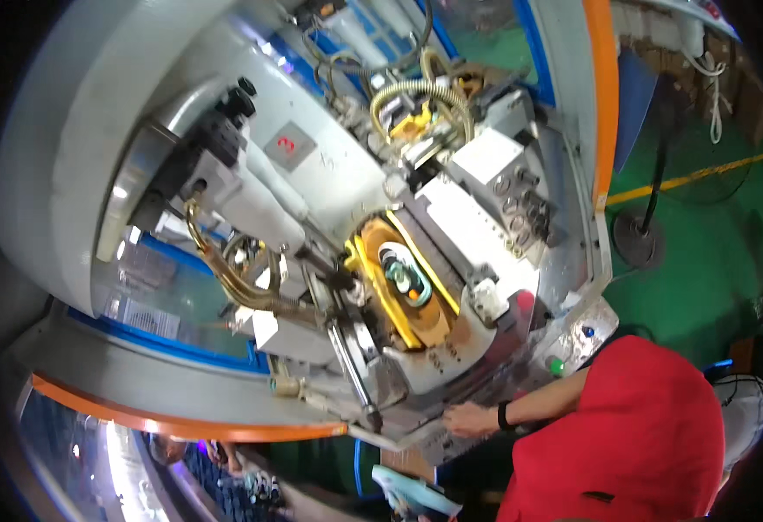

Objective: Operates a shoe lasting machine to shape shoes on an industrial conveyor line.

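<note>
One right hand [473, 420], wearing a black wristband [505, 416], is resting at the front edge of the machine [440, 370]; its fingers [457, 418] are showing too indistinctly to judge spread or grip.

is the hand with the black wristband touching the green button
Apart. In the head view, the hand lies lower and farther left than the green button, with a plain gap between them.

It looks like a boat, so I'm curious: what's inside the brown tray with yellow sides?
In the tray: a pale oval ring around something greenish, plus an orange spot. What's underneath is covered.
</note>
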Demonstrator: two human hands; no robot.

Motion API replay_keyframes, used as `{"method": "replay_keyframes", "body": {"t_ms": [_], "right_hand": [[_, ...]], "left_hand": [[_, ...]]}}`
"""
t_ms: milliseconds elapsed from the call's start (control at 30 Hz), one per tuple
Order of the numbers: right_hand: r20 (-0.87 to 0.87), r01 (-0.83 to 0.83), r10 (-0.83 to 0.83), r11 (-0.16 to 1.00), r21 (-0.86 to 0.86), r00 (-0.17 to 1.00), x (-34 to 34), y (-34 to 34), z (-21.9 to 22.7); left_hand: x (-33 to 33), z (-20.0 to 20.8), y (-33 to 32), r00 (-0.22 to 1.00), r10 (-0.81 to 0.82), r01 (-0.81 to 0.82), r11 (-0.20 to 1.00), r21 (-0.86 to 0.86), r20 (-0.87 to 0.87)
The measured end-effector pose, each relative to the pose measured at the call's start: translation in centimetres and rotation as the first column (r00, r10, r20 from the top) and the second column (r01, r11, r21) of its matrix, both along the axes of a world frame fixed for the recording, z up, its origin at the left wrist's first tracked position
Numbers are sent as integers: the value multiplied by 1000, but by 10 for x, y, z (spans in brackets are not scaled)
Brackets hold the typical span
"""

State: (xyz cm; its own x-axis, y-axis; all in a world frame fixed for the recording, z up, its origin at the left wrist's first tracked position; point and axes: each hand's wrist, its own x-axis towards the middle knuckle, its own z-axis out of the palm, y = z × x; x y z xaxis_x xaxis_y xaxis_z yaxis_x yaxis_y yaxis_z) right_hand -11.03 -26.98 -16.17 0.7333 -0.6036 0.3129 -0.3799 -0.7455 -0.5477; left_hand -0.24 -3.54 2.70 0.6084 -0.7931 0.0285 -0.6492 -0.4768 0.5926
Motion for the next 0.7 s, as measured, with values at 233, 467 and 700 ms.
{"method": "replay_keyframes", "body": {"t_ms": [233,467,700], "right_hand": [[-188,-154,213,946,284,959,20,-5,-109],[-25,-184,196,952,243,980,16,0,-105],[-11,-132,135,982,131,991,5,9,-120]], "left_hand": [[0,-36,9,170,236,-685,726,58,-957],[-37,-45,26,212,224,-811,584,-43,-951],[-63,-58,24,148,292,-841,539,35,-945]]}}
